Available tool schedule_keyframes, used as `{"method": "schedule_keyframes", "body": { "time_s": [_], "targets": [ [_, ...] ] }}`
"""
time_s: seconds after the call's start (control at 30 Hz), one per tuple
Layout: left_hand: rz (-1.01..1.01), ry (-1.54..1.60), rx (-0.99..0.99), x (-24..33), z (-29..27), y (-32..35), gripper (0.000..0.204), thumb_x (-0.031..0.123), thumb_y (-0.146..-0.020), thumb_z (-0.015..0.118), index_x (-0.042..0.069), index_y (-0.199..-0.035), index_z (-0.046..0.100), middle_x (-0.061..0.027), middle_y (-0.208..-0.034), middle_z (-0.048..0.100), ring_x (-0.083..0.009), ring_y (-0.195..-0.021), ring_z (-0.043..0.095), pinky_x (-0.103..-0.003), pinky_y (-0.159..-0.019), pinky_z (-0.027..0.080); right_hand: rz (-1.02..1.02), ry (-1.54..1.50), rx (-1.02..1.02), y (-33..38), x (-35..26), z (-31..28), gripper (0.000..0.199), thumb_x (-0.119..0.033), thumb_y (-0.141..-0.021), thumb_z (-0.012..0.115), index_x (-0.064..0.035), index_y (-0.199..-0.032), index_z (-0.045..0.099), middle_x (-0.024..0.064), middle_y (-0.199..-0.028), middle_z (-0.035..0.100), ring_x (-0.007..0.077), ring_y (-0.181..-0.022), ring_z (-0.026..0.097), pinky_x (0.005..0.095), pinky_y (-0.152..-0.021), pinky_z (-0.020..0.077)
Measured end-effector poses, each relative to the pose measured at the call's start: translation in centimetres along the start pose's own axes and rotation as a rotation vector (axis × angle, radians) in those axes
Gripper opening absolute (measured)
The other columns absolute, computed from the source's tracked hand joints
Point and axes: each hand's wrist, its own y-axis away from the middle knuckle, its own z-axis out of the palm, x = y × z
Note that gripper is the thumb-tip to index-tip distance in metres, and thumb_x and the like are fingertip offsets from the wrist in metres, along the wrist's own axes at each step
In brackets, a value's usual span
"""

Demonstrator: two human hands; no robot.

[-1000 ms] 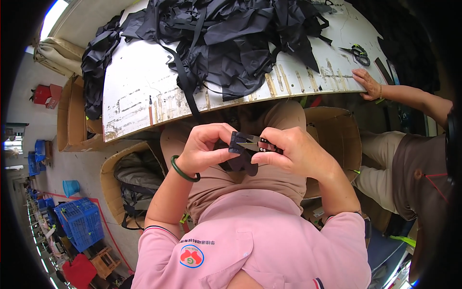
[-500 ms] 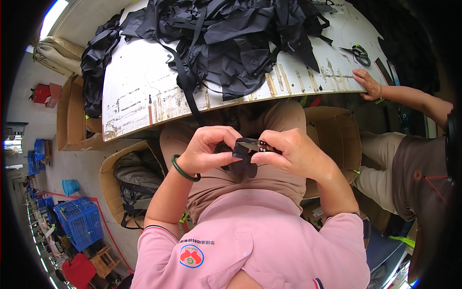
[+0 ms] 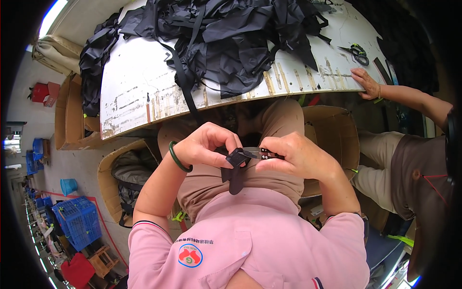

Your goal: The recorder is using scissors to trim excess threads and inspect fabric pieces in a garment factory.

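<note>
Over my lap, my left hand [image 3: 207, 147] pinches a small black strap piece [image 3: 236, 179] between thumb and fingers. Its lower end hangs down as a rounded flap, and a stiffer, shinier part, perhaps a buckle, sits at the fingertips. My right hand [image 3: 305, 156] is closed around small black-handled snips [image 3: 271, 154] with light dots on the handle. Their thin metal blades point left and reach the edge of the strap piece. Whether the blades touch it, I cannot tell.
A heap of black fabric [image 3: 236, 48] covers much of the white worktable [image 3: 130, 101], one strap hanging over its edge. Black scissors [image 3: 358, 54] lie at the right. Another person's hand [image 3: 366, 83] rests on the table corner. Cardboard boxes [image 3: 108, 185] stand beside my legs.
My left hand has turned and shifted slightly, so the strap piece hangs lower and further left. The snips have drawn back a little to the right, showing more blade.
</note>
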Motion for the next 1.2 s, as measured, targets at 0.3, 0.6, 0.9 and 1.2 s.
{"method": "schedule_keyframes", "body": {
  "time_s": [0.3, 0.6, 0.9, 1.2],
  "targets": [
    [-0.132, 0.143, -0.234, -0.2, -1.1, -0.8, 0.013, -0.002, -0.073, 0.072, -0.005, -0.084, 0.064, -0.0137, -0.090, 0.067, -0.0196, -0.084, 0.064, -0.029, -0.080, 0.049, -0.001, -0.012, -0.156, 0.1, -0.5, -0.3, 0.041, -0.044, -0.083, 0.067, -0.0041, -0.080, 0.057, 0.0122, -0.062, 0.058, 0.0320, -0.057, 0.058, 0.0387, -0.053, 0.0437],
    [-0.234, 0.246, -0.287, -0.8, -0.7, -0.9, 0.014, -0.003, -0.075, 0.072, -0.005, -0.087, 0.064, -0.0114, -0.087, 0.068, -0.0159, -0.081, 0.065, -0.027, -0.077, 0.052, -0.038, 0.017, -0.174, -0.2, -0.6, 0.3, 0.040, -0.044, -0.083, 0.067, -0.0051, -0.082, 0.059, 0.0120, -0.063, 0.059, 0.0328, -0.059, 0.060, 0.0396, -0.054, 0.0446],
    [-0.231, 0.272, -0.264, -1.1, -0.6, -0.6, 0.014, -0.002, -0.075, 0.073, -0.004, -0.086, 0.065, -0.0118, -0.088, 0.069, -0.0167, -0.082, 0.066, -0.028, -0.077, 0.052, -0.142, 0.101, -0.070, 0.0, 0.5, 0.9, 0.031, -0.034, -0.080, 0.073, -0.0056, -0.086, 0.062, 0.0078, -0.061, 0.056, 0.0281, -0.054, 0.057, 0.0350, -0.049, 0.0429],
    [-0.272, 0.274, -0.241, -1.3, -0.5, -0.6, 0.015, -0.002, -0.075, 0.073, -0.004, -0.087, 0.064, -0.0116, -0.087, 0.069, -0.0167, -0.082, 0.066, -0.027, -0.078, 0.052, -0.145, 0.048, -0.083, -0.2, 0.2, 0.9, 0.029, -0.031, -0.079, 0.074, -0.0058, -0.086, 0.062, 0.0066, -0.061, 0.056, 0.0277, -0.054, 0.057, 0.0345, -0.050, 0.0429]
  ]
}}
